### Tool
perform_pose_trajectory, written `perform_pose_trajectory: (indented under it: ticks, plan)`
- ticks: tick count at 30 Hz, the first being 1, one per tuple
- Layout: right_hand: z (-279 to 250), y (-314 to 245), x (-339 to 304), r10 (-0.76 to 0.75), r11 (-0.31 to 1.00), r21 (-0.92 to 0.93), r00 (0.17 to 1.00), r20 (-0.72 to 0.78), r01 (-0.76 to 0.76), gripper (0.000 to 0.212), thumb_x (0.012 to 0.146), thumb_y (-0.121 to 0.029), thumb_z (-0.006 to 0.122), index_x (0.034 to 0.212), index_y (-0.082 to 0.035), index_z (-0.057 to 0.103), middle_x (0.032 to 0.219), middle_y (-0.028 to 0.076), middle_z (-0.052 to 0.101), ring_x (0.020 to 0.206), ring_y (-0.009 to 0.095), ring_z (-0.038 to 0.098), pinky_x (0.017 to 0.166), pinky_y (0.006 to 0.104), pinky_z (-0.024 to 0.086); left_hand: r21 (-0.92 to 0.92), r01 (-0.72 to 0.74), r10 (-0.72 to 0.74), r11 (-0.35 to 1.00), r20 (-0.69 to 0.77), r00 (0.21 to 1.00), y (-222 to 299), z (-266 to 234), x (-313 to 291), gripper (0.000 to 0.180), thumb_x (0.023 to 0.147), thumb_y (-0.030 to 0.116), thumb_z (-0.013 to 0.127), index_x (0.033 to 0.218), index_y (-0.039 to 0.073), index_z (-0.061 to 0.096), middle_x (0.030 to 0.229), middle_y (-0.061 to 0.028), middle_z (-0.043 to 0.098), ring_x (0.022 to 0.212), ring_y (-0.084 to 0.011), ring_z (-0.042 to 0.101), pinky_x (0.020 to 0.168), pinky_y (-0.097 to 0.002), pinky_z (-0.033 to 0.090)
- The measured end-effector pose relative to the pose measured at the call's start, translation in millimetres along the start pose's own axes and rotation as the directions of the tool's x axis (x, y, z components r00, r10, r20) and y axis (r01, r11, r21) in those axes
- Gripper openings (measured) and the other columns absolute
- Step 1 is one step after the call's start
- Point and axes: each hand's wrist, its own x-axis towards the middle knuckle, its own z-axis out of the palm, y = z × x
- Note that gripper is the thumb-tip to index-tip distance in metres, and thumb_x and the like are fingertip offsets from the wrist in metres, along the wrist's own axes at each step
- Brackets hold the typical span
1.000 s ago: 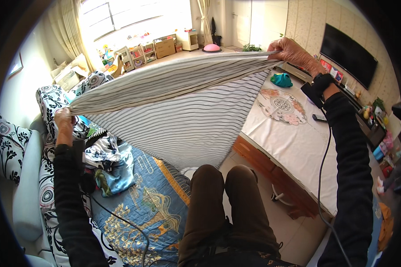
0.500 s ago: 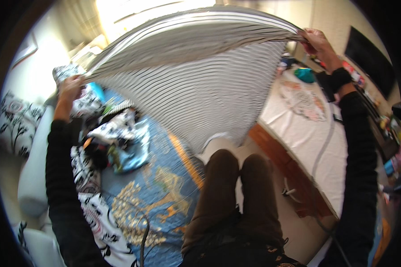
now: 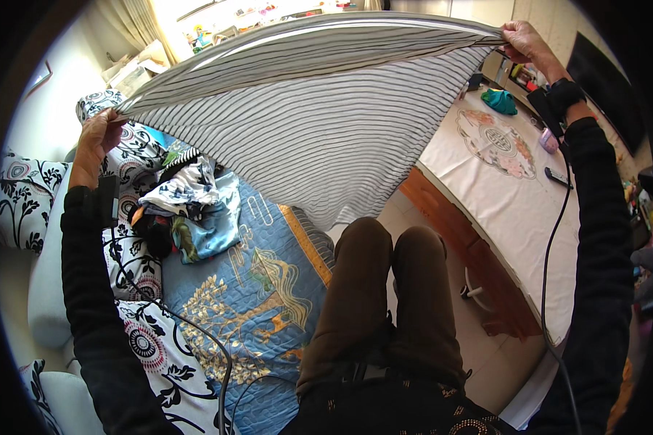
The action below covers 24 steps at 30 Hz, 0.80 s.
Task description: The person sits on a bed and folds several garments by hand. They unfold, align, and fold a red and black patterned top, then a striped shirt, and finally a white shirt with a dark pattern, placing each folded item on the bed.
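Head view: left hand (image 3: pixel 100 134) and right hand (image 3: pixel 524 42) pinch the striped cloth (image 3: pixel 319 109), stretched between them.

A dark flat screen (image 3: pixel 606 87) stands at the far right, beyond the white-clothed desk (image 3: pixel 515 210). Colourful boxes (image 3: pixel 257 13), too small to make out, line a shelf by the window, well beyond the desk's far end.
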Motion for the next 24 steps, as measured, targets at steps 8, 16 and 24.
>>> perform_pose_trajectory:
  ticks: [8, 16, 24]
  plan:
    - [0.1, -34.0, 8.8, -0.013, 0.694, 0.72, 0.999, 0.048, -0.025, 0.019, 0.104, -0.015, 0.058, 0.114, -0.001, 0.068, 0.096, 0.01, 0.075, 0.085, 0.02, 0.073, 0.085, 0.0332, 0.061, -0.47, -0.069, 0.125, 0.88, 0.088, 0.988, 2.6, -16.0, 18.9, 0.021, 0.102, 0.01, 0.054, 0.112, -0.004, 0.065, 0.106, -0.0159, 0.071, 0.097, -0.028, 0.072, 0.094, -0.0383, 0.06]
    - [-2.3, -98.5, 2.3, -0.297, 0.36, 0.845, 0.907, -0.299, 0.396, 0.024, 0.104, -0.016, 0.051, 0.115, 0.004, 0.061, 0.11, 0.014, 0.068, 0.1, 0.024, 0.069, 0.088, 0.0353, 0.059, -0.504, -0.455, 0.356, 0.734, -0.285, 0.89, 60.9, 0.4, -26.3, 0.036, 0.107, 0.012, 0.047, 0.137, -0.005, 0.057, 0.133, -0.0219, 0.065, 0.125, -0.0283, 0.063, 0.115, -0.0381, 0.047]
    - [98.3, -109.0, 129.0, -0.16, -0.154, 0.969, 0.973, 0.167, -0.192, 0.045, 0.107, -0.03, 0.045, 0.116, 0.014, 0.051, 0.11, 0.028, 0.063, 0.104, 0.042, 0.065, 0.102, 0.0531, 0.053, -0.43, -0.042, -0.005, 0.902, -0.109, 0.994, 3.6, -23.9, 93.5, 0.029, 0.106, 0.006, 0.046, 0.129, -0.009, 0.056, 0.126, -0.0244, 0.065, 0.119, -0.0318, 0.065, 0.112, -0.0422, 0.051]
